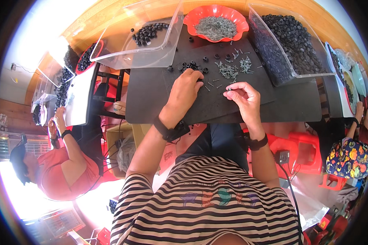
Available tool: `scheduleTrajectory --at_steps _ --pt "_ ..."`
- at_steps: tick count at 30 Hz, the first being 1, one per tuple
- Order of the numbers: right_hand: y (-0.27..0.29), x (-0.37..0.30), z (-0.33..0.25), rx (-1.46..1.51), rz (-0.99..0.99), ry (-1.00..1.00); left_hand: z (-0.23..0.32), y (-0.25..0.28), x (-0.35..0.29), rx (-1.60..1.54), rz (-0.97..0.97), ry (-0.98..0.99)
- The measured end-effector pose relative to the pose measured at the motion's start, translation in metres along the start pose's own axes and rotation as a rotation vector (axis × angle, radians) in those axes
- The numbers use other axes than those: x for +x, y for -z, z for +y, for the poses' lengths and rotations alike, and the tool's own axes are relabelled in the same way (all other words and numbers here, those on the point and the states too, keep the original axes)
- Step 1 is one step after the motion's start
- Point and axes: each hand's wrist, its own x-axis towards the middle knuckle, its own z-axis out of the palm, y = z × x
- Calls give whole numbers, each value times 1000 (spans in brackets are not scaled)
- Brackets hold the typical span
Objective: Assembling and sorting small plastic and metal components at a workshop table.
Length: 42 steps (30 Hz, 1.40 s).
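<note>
My left hand (184,93) is closed, its curled fingertips down at the near side of a small pile of black plastic caps (191,65) on the black table mat. What lies between its fingers is hidden against the dark mat. To the right, my right hand (246,99) pinches a small metal screw (230,89) between thumb and forefinger, just above the mat. Beyond it lies a loose heap of silver screws (228,70), with a smaller heap (245,64) to its right. A few single screws (210,84) are scattered between my hands.
At the back stands a red scalloped bowl (187,20) of screws. A clear bin (131,61) with some black caps is at left; a fuller clear bin (274,41) is at right. Co-workers sit at both sides: one in a red shirt (69,171), one in floral cloth (349,159).
</note>
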Motion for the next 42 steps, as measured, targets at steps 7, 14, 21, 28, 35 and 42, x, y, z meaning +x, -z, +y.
scheduleTrajectory --at_steps 7,14,21,28,35,42 --pt "-1 -4 0 -39 54 103 30 -10 -8 -1308 -152 467" --pt "-8 -5 0 22 60 122 15 -29 -17 -1749 -218 618" --pt "-20 -1 -11 -191 73 272 4 -35 -19 -1840 -233 537" --pt "-22 9 -27 -525 19 422 2 -37 -19 -1876 -229 538" --pt "-27 13 -34 -568 -6 418 3 -35 -19 -1880 -230 535" --pt "-27 14 -33 -609 -17 443 5 -33 -20 -1851 -227 540"
